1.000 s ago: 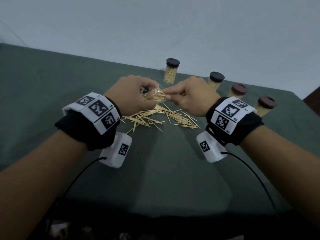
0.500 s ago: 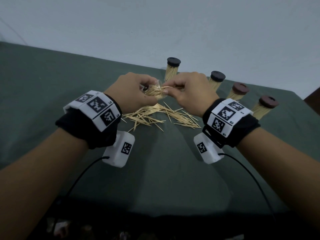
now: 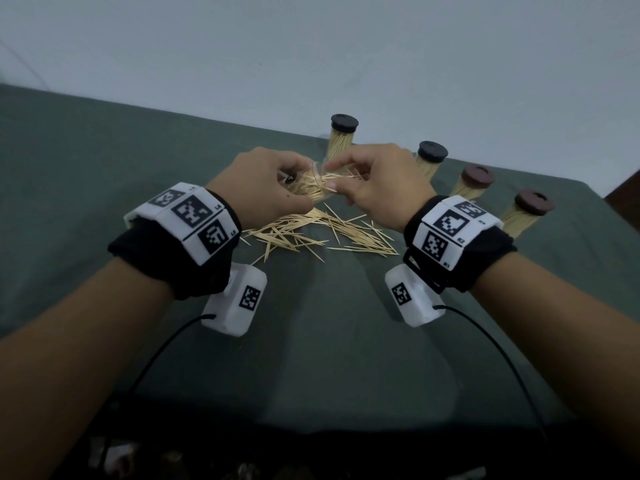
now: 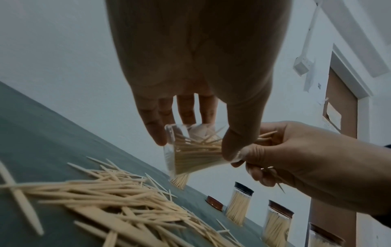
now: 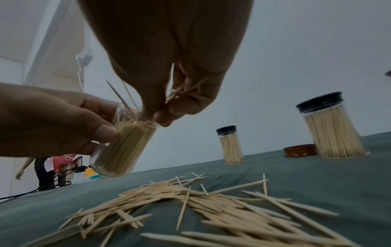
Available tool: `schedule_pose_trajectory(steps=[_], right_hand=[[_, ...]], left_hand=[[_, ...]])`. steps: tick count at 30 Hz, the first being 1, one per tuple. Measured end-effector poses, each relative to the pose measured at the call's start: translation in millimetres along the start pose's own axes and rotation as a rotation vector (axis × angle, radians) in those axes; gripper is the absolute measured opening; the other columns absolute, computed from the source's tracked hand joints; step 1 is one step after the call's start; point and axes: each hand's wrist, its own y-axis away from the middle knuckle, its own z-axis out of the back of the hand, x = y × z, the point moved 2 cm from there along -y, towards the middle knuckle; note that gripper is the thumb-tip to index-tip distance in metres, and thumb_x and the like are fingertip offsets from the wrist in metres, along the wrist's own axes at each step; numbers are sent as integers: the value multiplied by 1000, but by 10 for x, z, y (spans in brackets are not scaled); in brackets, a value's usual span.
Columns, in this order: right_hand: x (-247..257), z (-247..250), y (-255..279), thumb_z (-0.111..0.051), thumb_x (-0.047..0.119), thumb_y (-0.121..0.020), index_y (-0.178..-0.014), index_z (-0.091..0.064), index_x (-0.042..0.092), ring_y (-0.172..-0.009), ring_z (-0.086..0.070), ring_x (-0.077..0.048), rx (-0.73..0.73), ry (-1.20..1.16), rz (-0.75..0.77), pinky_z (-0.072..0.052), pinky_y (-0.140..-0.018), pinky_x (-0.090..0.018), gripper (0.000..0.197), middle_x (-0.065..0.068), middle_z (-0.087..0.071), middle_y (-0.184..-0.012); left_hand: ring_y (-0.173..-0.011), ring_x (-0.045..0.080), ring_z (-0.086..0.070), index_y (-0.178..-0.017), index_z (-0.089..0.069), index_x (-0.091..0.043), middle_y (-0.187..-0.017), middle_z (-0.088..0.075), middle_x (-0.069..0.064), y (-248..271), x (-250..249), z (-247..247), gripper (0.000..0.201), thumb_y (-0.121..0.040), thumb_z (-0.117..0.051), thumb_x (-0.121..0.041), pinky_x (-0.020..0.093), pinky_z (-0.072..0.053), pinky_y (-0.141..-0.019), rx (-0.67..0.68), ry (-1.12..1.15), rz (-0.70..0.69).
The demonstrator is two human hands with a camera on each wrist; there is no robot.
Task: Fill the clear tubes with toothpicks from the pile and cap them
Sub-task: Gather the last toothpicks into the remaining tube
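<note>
Clear tube (image 5: 122, 147), uncapped and nearly full of toothpicks, sits at centre frame in my head view, tilted, above the loose pile (image 3: 322, 233) on the green cloth (image 3: 104, 168). My left hand (image 3: 263, 188) grips it, thumb and fingers curled round its wall. My right hand (image 3: 377, 185) pinches a small bunch of toothpicks (image 5: 186, 90) at the tube mouth. Four capped tubes (image 3: 341, 138) stand in a row at upper right; one loose brown cap (image 5: 300, 150) lies among them

Dim, flat, bluish light; wrist views soft and noisy, bent at their edges.
</note>
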Motion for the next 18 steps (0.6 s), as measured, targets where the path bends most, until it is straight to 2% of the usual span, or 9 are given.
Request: schedule_pose_trajectory(steps=[2, 4, 6, 8, 11, 14, 16, 18], right_hand=[[6, -9, -1, -75, 33, -82, -117, -67, 29, -74, -65, -10, -12, -17, 3, -53, -74, -25, 37, 8, -66, -74], [-4, -33, -2, -75, 34, -82, -122, -61, 28, -74, -66, -8, -3, -26, -10, -52, -72, -23, 42, 8, -69, -77], [-18, -46, -11, -73, 36, -83, -106, -67, 27, -71, -63, -3, -5, 1, -22, -48, -68, -21, 25, 11, -67, -73], [-17, -46, 4, -71, 35, -86, -93, -74, 26, -64, -58, 2, -7, 36, 10, -41, -64, -14, 12, 19, -61, -63], [-6, -39, 33, -71, 29, -86, -96, -77, 24, -61, -57, 10, -15, 7, 42, -37, -62, -4, 12, 30, -56, -57], [14, -24, 21, -69, 25, -88, -103, -76, 25, -64, -58, 8, 61, 41, 59, -42, -68, -11, 16, 24, -58, -71], [48, -2, 7, -64, 19, -92, -109, -74, 24, -75, -55, 2, 138, 126, 91, -42, -74, -16, 21, 20, -58, -85], [78, 19, 1, -61, 14, -93, -115, -71, 22, -85, -54, -2, 155, 186, 112, -39, -76, -13, 26, 11, -61, -95]], left_hand=[[-94, 5, -63, -122, -64, -32, -99, -66, -14, -4, 10, 10, 46, -78, -78, -29, 5, -38, -63, -7, 11, 7], [-94, 4, -63, -122, -64, -32, -96, -64, -17, -5, 12, 20, 46, -78, -78, -29, 6, -38, -64, -9, 17, 9], [-92, 1, -62, -122, -64, -33, -95, -64, -20, -5, 11, 26, 46, -78, -78, -29, 5, -37, -64, -7, 14, 8], [-93, 1, -62, -122, -64, -32, -100, -65, -16, -5, 3, 22, 46, -78, -78, -29, 5, -37, -65, -1, 3, 1], [-93, 2, -63, -123, -64, -32, -102, -67, -14, 4, -6, 17, 47, -78, -77, -27, 5, -38, -64, 4, 0, -5], [-92, 4, -64, -124, -64, -32, -97, -66, -16, 10, 0, 8, 47, -79, -77, -26, 5, -38, -62, -1, -21, 0], [-89, 5, -63, -124, -63, -33, -89, -61, -21, 10, 4, 4, 48, -79, -77, -26, 4, -37, -59, -8, -48, 4], [-87, 4, -62, -124, -63, -33, -85, -58, -23, 10, -1, 1, 48, -79, -77, -26, 3, -36, -58, -6, -59, 5]])
